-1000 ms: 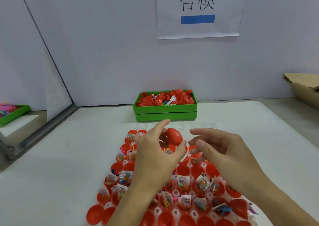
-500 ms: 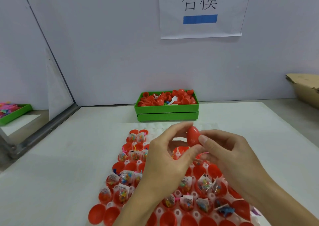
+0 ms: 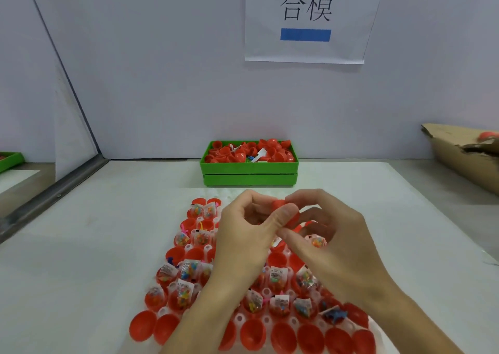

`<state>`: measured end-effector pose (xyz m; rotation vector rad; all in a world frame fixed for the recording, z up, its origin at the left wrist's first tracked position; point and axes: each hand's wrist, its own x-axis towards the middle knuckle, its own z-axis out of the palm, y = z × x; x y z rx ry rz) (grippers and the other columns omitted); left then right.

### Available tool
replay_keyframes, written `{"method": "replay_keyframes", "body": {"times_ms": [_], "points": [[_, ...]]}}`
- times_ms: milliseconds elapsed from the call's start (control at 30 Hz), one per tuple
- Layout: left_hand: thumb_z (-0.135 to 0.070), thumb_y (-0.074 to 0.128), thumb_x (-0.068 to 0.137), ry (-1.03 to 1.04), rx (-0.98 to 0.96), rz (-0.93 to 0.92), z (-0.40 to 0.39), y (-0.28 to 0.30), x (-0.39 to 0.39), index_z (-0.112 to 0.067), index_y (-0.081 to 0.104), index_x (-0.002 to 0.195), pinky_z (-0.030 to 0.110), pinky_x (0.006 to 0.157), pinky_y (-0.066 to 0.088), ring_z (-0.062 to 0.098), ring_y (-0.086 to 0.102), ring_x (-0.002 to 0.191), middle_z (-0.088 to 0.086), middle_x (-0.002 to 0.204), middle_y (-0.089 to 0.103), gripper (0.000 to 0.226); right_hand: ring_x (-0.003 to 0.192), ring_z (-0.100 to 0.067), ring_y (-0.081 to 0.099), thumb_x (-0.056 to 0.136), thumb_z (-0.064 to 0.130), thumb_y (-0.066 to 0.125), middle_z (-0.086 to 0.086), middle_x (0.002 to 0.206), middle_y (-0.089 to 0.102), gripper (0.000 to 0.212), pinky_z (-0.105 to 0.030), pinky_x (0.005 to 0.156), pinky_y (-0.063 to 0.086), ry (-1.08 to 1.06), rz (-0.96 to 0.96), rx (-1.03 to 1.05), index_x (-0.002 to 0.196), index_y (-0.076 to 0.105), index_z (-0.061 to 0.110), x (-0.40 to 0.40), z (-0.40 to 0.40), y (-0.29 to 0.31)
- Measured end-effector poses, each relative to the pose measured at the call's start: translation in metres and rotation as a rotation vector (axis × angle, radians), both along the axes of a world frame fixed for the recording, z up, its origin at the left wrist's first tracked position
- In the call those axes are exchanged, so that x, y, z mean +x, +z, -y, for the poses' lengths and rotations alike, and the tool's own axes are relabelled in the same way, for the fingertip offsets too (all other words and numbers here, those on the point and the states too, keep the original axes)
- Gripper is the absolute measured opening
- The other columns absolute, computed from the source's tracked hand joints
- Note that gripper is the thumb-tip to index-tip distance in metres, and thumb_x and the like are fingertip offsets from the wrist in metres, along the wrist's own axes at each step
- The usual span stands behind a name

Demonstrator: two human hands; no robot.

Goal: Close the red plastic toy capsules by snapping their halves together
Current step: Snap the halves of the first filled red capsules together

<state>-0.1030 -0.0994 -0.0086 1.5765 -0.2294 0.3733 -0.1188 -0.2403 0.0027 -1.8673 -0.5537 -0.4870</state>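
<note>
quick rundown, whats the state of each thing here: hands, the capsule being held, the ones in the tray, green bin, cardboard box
left hand: pinches the held capsule
right hand: pinches the same capsule
held capsule: red, between both hands, seam hidden
tray capsules: mostly open halves with bagged toys; near row closed
green bin: open, heaped with loose red halves
cardboard box: open, torn flap, something red inside

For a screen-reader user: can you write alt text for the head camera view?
Both hands, left hand and right hand, pinch a red capsule above a tray of open red halves holding bagged toys. Behind stand a green bin of red halves and a wall sign.
</note>
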Motion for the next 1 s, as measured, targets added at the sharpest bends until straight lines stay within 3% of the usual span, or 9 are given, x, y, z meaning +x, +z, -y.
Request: {"method": "replay_keyframes", "body": {"times_ms": [200,367,500,567,667,767,833,900,1000], "points": [[-0.069,0.049,0.082,-0.086,0.026,-0.133,0.019,0.021,0.014,-0.032,0.073,0.097,0.029,0.076,0.059,0.0,0.069,0.089,-0.016,0.095,0.073,0.047,0.08,-0.018,0.073,0.086,0.011,0.074,0.005,0.089,0.074,0.021,-0.025,0.066,0.06,-0.067,-0.095,0.162,0.101,0.064,0.021,0.016,0.029,0.02],[-0.038,0.051,0.1,-0.009,-0.171,-0.177,0.038,0.037,0.038,-0.024,0.071,0.089,0.026,0.065,0.056,0.012,0.066,0.094,-0.009,0.093,0.072,0.027,0.085,-0.025,0.074,0.097,0.012,0.056,-0.013,0.096,0.076,0.017,-0.027,0.071,0.059,0.032,-0.586,0.719,0.109,0.066,0.005,0.063,0.08,0.034],[-0.03,0.045,0.104,0.004,-0.139,-0.2,0.044,0.017,0.042,-0.024,0.071,0.089,0.025,0.064,0.055,0.011,0.067,0.092,-0.011,0.089,0.072,0.031,0.073,-0.018,0.07,0.096,0.025,0.06,-0.01,0.086,0.074,0.024,-0.021,0.06,0.056,-0.09,-0.775,0.795,0.092,0.075,0.007,0.098,0.109,0.022],[-0.029,0.042,0.105,0.004,-0.093,-0.191,0.043,0.01,0.04,-0.028,0.071,0.085,0.022,0.062,0.054,0.007,0.067,0.089,-0.016,0.089,0.071,0.035,0.071,-0.014,0.062,0.097,0.021,0.059,-0.008,0.086,0.07,0.025,-0.016,0.057,0.054,-0.155,-0.756,0.878,0.093,0.074,0.002,0.121,0.124,0.02],[-0.028,0.04,0.105,-0.008,-0.048,-0.15,0.037,0.006,0.036,-0.034,0.072,0.08,0.028,0.067,0.055,0.004,0.067,0.089,-0.016,0.093,0.071,0.041,0.081,-0.015,0.06,0.099,0.009,0.056,-0.012,0.105,0.06,0.027,-0.014,0.058,0.056,-0.214,-0.636,1.102,0.12,0.058,-0.008,0.16,0.151,0.033],[-0.028,0.039,0.105,-0.01,-0.088,-0.141,0.032,0.006,0.034,-0.032,0.073,0.081,0.038,0.072,0.055,0.011,0.068,0.093,-0.01,0.095,0.072,0.042,0.087,-0.022,0.06,0.102,0.007,0.05,-0.017,0.116,0.053,0.022,-0.023,0.064,0.059,-0.339,-0.409,1.335,0.118,0.053,-0.007,0.195,0.187,0.066],[-0.029,0.04,0.105,-0.015,-0.109,-0.151,0.031,0.006,0.033,-0.03,0.074,0.08,0.039,0.07,0.054,0.015,0.068,0.093,-0.007,0.094,0.072,0.042,0.099,-0.032,0.062,0.107,0.017,0.038,-0.025,0.13,0.052,0.037,-0.033,0.078,0.057,-0.4,-0.352,1.434,0.136,0.041,-0.005,0.213,0.213,0.084],[-0.029,0.04,0.104,-0.042,-0.121,-0.174,0.031,0.006,0.032,-0.028,0.075,0.079,0.039,0.068,0.053,0.018,0.068,0.091,-0.005,0.092,0.073,0.043,0.108,-0.037,0.062,0.106,0.021,0.03,-0.028,0.135,0.05,0.042,-0.036,0.082,0.056,-0.478,-0.465,1.337,0.14,0.036,-0.003,0.218,0.226,0.084],[-0.029,0.04,0.104,-0.053,-0.115,-0.174,0.029,0.008,0.035,-0.027,0.074,0.076,0.039,0.066,0.053,0.022,0.068,0.09,-0.004,0.09,0.073,0.044,0.071,-0.023,0.063,0.102,0.013,0.037,-0.015,0.101,0.063,0.02,-0.026,0.057,0.052,-0.568,-0.642,0.776,0.11,0.051,0.002,0.208,0.197,0.057]]}}
